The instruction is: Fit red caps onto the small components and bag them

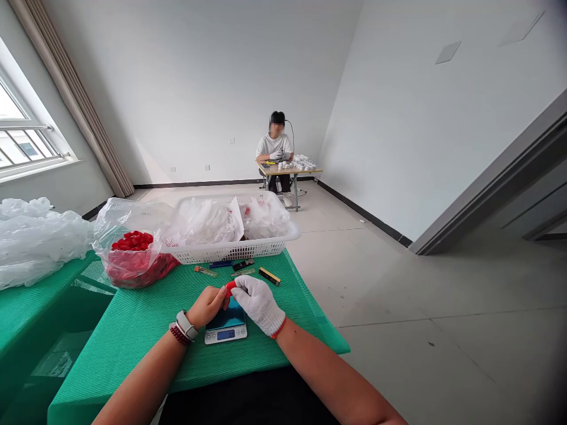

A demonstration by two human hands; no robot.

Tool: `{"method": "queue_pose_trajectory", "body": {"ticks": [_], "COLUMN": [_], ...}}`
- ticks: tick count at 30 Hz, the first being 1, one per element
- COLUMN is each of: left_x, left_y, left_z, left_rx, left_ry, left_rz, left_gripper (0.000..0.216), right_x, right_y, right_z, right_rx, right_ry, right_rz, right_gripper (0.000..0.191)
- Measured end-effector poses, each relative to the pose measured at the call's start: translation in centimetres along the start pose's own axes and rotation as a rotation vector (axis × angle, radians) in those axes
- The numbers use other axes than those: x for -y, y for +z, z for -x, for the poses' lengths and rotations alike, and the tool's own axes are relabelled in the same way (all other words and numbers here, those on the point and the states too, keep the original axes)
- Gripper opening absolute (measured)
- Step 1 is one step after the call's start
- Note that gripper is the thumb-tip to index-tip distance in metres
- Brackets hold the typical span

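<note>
A small red piece [230, 287], smooth and mostly covered by fingers, is pinched between my two hands. My left hand [209, 306] is bare, with a watch and a beaded bracelet at the wrist, and closes on its left end. On the other end, my right hand [259, 304] is closed in a white knit glove. Both are above a small digital scale [226, 334] with a shiny platform, whose display appears to read 0.0. Beyond my left hand stands a clear plastic bag [128, 212] with many similar red pieces [133, 241].
A white basket [230, 252] divided by a card holds filled clear bags. Small narrow packets [270, 275] lie before it on the green mesh-covered table [146, 330]. More clear plastic bags [39, 236] are heaped at left. Across the room, a person [274, 144] sits at another table.
</note>
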State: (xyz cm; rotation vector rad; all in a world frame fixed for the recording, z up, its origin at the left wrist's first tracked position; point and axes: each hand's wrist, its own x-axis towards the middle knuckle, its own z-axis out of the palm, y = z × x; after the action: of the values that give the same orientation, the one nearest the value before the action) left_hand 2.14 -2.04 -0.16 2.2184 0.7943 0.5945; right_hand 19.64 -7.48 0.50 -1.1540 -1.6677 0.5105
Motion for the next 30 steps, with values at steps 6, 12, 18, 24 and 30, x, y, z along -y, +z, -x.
{"method": "queue_pose_trajectory", "body": {"ticks": [6,12,18,24,30], "left_x": [-0.13,0.29,0.22,0.08,0.65], "left_y": [-0.22,-0.79,-0.30,-0.34,-0.39], "left_z": [-0.09,-0.26,-0.15,-0.16,-0.20], "left_rx": [-0.100,-0.288,-0.310,-0.297,-0.294], "left_ry": [-0.022,0.001,0.211,0.250,0.132], "left_rz": [-0.131,-0.232,-0.260,-0.228,-0.173], "left_gripper": [0.060,0.022,0.016,0.014,0.020], "right_x": [-0.11,-0.14,-0.07,-0.29,-0.83], "right_y": [-0.03,-0.13,-0.01,0.00,-0.03], "right_z": [-0.13,-0.30,-0.31,-0.23,-0.14], "right_rx": [-0.017,-0.028,-0.043,0.006,0.029], "right_ry": [0.101,0.161,0.156,0.125,0.060], "right_rz": [-0.054,-0.089,-0.061,-0.050,-0.015], "right_gripper": [0.024,0.023,0.024,0.026,0.024]}}
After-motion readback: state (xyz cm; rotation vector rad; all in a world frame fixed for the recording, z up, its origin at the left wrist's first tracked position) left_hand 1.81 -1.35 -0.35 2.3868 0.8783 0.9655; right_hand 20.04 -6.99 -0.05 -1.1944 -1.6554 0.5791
